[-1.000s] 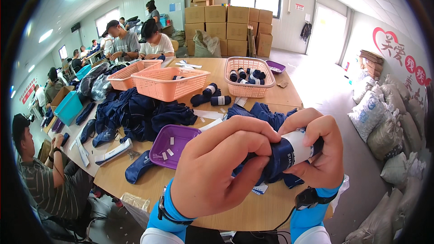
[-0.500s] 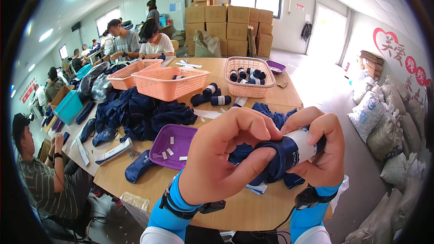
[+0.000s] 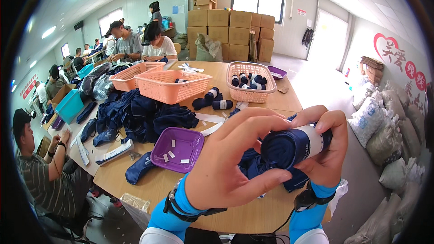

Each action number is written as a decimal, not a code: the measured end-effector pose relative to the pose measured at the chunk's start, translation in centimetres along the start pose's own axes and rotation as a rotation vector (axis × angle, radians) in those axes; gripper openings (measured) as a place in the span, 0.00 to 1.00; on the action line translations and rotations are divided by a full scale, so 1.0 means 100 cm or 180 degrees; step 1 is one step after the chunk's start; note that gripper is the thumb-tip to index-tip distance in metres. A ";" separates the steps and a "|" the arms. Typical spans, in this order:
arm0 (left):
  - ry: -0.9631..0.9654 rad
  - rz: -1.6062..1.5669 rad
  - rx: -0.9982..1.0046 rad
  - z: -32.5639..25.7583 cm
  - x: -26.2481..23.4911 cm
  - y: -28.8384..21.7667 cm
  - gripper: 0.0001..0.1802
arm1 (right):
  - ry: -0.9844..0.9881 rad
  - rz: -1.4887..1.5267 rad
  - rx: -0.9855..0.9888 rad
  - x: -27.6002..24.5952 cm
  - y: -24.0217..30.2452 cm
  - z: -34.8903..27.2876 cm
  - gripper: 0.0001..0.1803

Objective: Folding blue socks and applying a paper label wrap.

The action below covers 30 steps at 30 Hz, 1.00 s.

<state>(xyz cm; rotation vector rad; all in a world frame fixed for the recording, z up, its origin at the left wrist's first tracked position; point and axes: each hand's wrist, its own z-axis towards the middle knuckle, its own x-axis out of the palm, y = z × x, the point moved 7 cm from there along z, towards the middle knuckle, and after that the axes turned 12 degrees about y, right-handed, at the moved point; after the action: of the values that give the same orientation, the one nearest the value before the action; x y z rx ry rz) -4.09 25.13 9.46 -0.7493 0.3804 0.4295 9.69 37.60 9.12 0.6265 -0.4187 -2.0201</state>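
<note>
A navy cloth roll (image 3: 282, 150) with a white paper band (image 3: 312, 141) round it is held up over the near right of the table. My right hand (image 3: 332, 147) grips its right end, fingers over the top and thumb side below. Beside the coiled left end, my left hand (image 3: 230, 153) is open, its fingers stretched over the top and its thumb reaching below; whether the fingertips touch the roll I cannot tell. More navy cloth (image 3: 251, 165) lies beneath, partly hidden by my hands.
A purple tray (image 3: 199, 165) with small white tags sits left of my hands. Behind are a navy cloth heap (image 3: 131, 117), orange baskets (image 3: 151, 95) and an orange basket (image 3: 262, 97) of banded rolls. A seated person (image 3: 40, 167) is at the left; sacks (image 3: 389, 140) line the right.
My left hand has loosened from the roll, its fingers straightening and thumb moving off, so the coiled end shows. My right hand still holds the roll.
</note>
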 end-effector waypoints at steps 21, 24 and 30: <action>-0.1362 0.2262 -0.1104 -0.050 -0.115 0.026 0.18 | -0.0032 -0.1226 0.1248 -0.005 0.009 -0.011 0.46; -0.1946 0.2522 -0.1831 -0.085 -0.166 0.046 0.30 | -0.0244 -0.1364 0.1132 -0.013 0.018 -0.010 0.46; -0.1200 0.3197 -0.2624 -0.098 -0.175 0.082 0.47 | -0.0443 -0.1150 0.0957 -0.008 0.023 -0.008 0.30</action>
<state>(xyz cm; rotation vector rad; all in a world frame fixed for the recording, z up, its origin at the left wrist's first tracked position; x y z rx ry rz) -24.79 19.32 6.60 -1.2129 0.1851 1.7179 12.06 37.15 9.92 0.7916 -0.7463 -2.3752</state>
